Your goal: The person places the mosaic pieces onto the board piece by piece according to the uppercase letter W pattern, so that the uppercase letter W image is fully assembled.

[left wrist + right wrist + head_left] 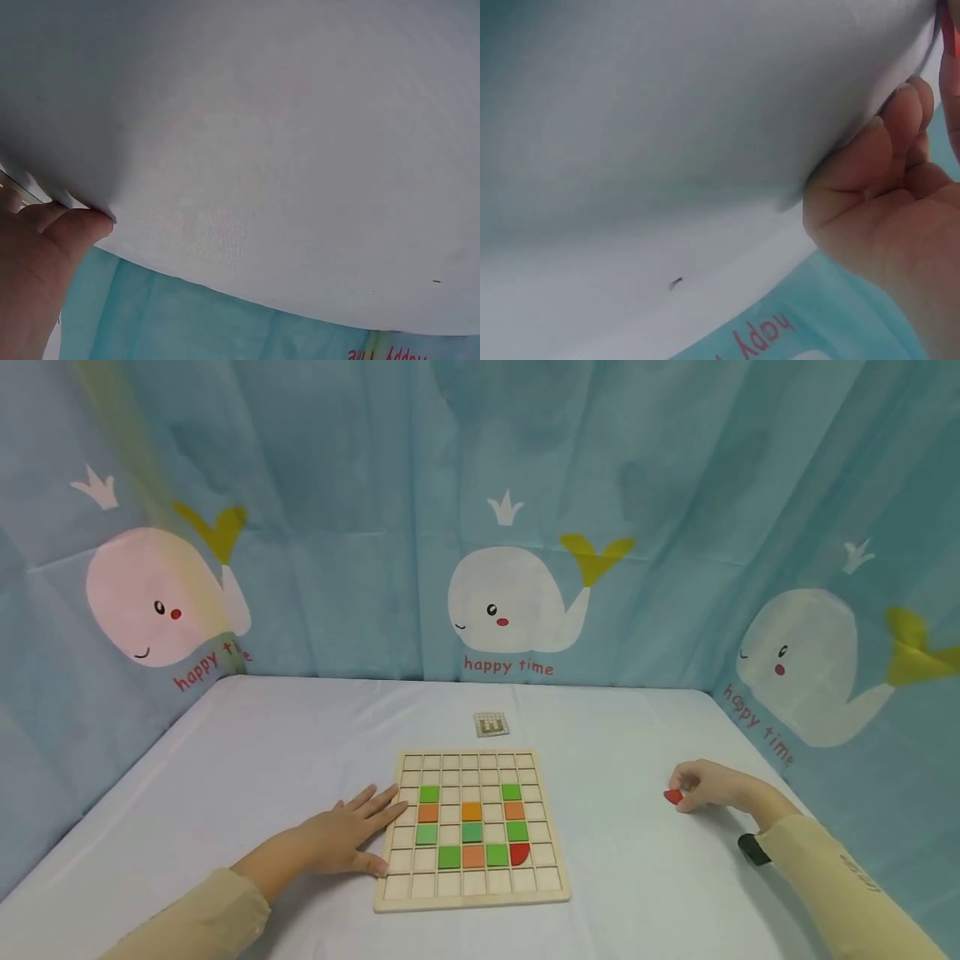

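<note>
A wooden grid board lies on the white table, with green, orange and teal square tiles and one red rounded tile in its cells. My left hand rests at the board's left edge, fingers spread and straight, the fingertips and thumb over the rim. Off to the right, my right hand pinches a second red tile between thumb and fingers, low over the table. In the right wrist view a sliver of red shows at the fingers, while the other fingers are curled in.
Behind the board lies a small pattern card printed with a grid. A dark strap-like piece sits by the right sleeve. Blue curtains with whale prints enclose the table at the back and sides.
</note>
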A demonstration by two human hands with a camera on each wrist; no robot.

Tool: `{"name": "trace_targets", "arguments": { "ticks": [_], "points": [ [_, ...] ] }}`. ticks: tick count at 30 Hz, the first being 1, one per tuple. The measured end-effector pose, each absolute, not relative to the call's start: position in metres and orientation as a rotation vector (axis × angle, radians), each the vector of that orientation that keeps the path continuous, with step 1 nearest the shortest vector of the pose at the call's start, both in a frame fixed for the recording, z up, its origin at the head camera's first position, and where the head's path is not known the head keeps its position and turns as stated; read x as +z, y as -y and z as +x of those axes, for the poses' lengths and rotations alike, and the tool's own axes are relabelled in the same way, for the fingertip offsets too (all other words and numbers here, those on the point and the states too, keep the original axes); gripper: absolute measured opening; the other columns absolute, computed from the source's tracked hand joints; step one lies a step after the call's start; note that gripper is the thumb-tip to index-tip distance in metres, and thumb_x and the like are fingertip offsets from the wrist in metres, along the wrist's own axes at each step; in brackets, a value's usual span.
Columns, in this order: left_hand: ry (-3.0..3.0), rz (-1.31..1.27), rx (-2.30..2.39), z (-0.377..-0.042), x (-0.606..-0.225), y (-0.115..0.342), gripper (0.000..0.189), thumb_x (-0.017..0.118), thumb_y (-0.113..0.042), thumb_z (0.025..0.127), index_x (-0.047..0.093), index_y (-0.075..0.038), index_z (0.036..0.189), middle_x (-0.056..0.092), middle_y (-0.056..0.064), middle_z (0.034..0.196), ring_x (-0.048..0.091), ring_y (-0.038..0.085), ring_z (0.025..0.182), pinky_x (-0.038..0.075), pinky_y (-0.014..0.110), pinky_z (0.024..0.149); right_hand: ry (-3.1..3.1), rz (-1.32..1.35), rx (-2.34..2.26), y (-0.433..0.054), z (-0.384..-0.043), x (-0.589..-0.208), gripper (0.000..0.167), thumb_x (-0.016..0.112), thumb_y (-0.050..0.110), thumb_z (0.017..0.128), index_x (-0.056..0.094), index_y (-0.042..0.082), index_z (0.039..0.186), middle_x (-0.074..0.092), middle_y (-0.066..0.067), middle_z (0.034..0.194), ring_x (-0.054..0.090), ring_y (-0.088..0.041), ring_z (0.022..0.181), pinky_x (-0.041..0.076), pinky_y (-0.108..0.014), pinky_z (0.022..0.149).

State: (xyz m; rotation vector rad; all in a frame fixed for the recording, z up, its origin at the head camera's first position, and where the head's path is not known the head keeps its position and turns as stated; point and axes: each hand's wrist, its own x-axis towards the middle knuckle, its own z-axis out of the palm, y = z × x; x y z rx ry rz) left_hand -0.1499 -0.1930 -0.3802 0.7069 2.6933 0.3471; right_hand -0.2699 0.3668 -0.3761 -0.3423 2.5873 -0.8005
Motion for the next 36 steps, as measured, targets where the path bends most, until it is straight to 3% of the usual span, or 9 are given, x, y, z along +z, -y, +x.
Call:
{"name": "trace_targets", "arguments": {
  "ticks": [7, 15, 20, 26, 32, 36],
  "points": [
    [-2.692, 0.697, 0.343, -0.151, -0.379, 0.193, 0.092, 0.062, -0.060, 0.083, 0.029, -0.011, 0.154, 0.014, 0.014, 0.161, 0.013, 0.045, 0.144, 0.025, 0.069, 0.104, -2.575, -0.317, -0.837, -0.362, -0.271, -0.372, 0.020, 0.076, 0.003, 0.078, 0.056, 0.005, 0.082, 0.047, -0.004, 0.074, 0.045, -0.020, 0.068, 0.037, -0.032, 0.060],
    [-2.685, 0.697, 0.345, -0.149, -0.378, 0.189, 0.092, 0.062, -0.060, 0.082, 0.030, -0.010, 0.153, 0.016, 0.014, 0.160, 0.012, 0.044, 0.144, 0.024, 0.067, 0.105, -2.524, -0.249, -0.936, -0.354, -0.258, -0.367, 0.013, 0.068, 0.006, 0.088, 0.058, 0.003, 0.081, 0.053, -0.002, 0.072, 0.052, -0.018, 0.068, 0.046, -0.029, 0.062],
    [-2.688, 0.700, 0.335, -0.148, -0.379, 0.191, 0.093, 0.062, -0.060, 0.082, 0.029, -0.011, 0.153, 0.016, 0.013, 0.161, 0.013, 0.043, 0.144, 0.024, 0.067, 0.106, -2.415, -0.295, -1.087, -0.344, -0.249, -0.367, 0.015, 0.065, 0.011, 0.093, 0.061, -0.003, 0.093, 0.058, -0.004, 0.078, 0.056, -0.018, 0.069, 0.050, -0.029, 0.063],
    [-2.689, 0.716, 0.337, -0.149, -0.380, 0.191, 0.093, 0.060, -0.062, 0.083, 0.029, -0.011, 0.154, 0.014, 0.013, 0.161, 0.013, 0.045, 0.144, 0.025, 0.068, 0.104, -2.296, -0.350, -1.252, -0.326, -0.243, -0.352, 0.040, 0.054, 0.013, 0.100, 0.049, -0.017, 0.126, 0.056, -0.009, 0.088, 0.051, -0.018, 0.071, 0.047, -0.030, 0.064],
    [-2.691, 0.683, 0.343, -0.148, -0.379, 0.191, 0.093, 0.061, -0.061, 0.082, 0.029, -0.012, 0.154, 0.014, 0.012, 0.161, 0.013, 0.043, 0.144, 0.024, 0.067, 0.105, -2.256, -0.416, -1.300, -0.297, -0.238, -0.335, 0.035, 0.054, 0.012, 0.100, 0.053, -0.016, 0.120, 0.056, -0.008, 0.085, 0.052, -0.018, 0.071, 0.049, -0.029, 0.065],
    [-2.695, 0.670, 0.352, -0.148, -0.378, 0.192, 0.093, 0.062, -0.061, 0.082, 0.029, -0.012, 0.154, 0.014, 0.012, 0.161, 0.013, 0.043, 0.144, 0.024, 0.067, 0.105, -2.274, -0.447, -1.310, -0.279, -0.235, -0.328, 0.040, 0.056, 0.014, 0.099, 0.051, -0.015, 0.126, 0.056, -0.010, 0.088, 0.054, -0.019, 0.073, 0.051, -0.029, 0.068]
  ]
}}
